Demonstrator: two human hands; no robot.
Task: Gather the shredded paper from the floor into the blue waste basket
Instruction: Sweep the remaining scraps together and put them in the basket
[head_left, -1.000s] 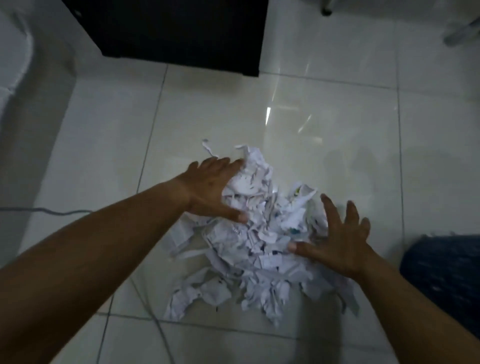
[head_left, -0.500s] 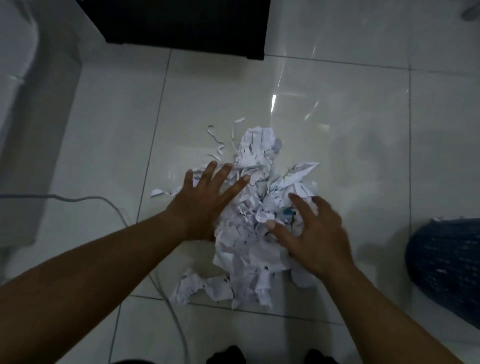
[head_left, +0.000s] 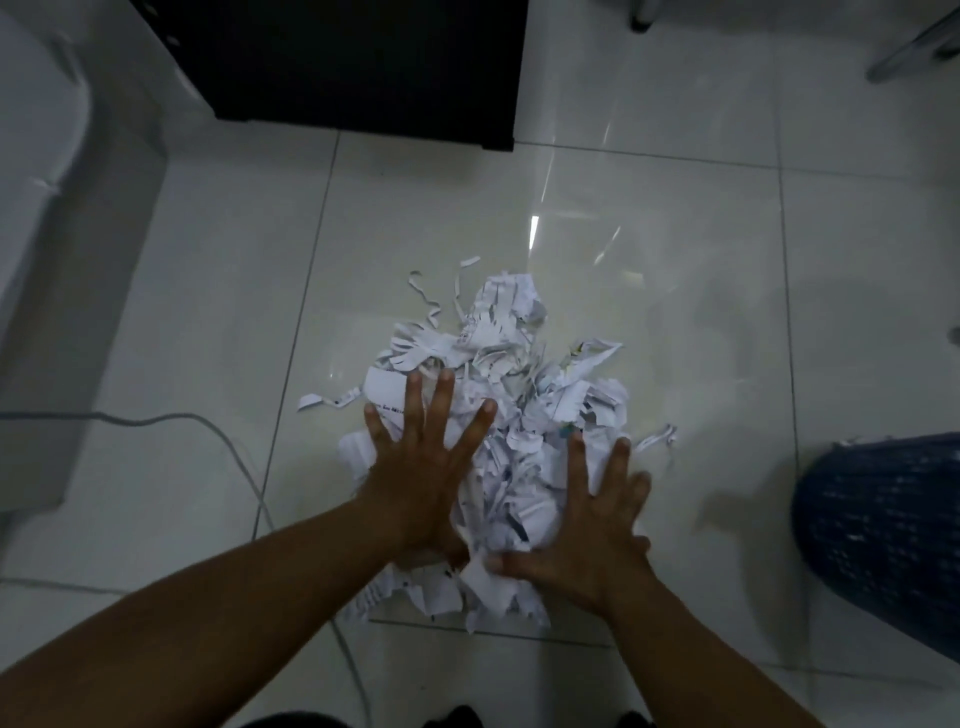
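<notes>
A heap of white shredded paper (head_left: 511, 395) lies on the pale tiled floor in the middle of the head view. My left hand (head_left: 423, 467) rests flat on the heap's left side, fingers spread wide. My right hand (head_left: 592, 525) presses flat on the heap's near right side, fingers apart, thumb over a few scraps. Neither hand is closed around any paper. The blue waste basket (head_left: 883, 530) stands at the right edge, partly cut off, an arm's width from the heap.
A black cabinet (head_left: 353, 62) stands at the back. A grey cable (head_left: 218, 436) runs across the floor on the left and passes under my left forearm. A white object (head_left: 36, 156) fills the far left. Metal chair legs (head_left: 909, 47) show top right.
Both hands slid toward me across the heap and flattened, fingers spreading wider. The paper has been drawn closer together and nearer to me.
</notes>
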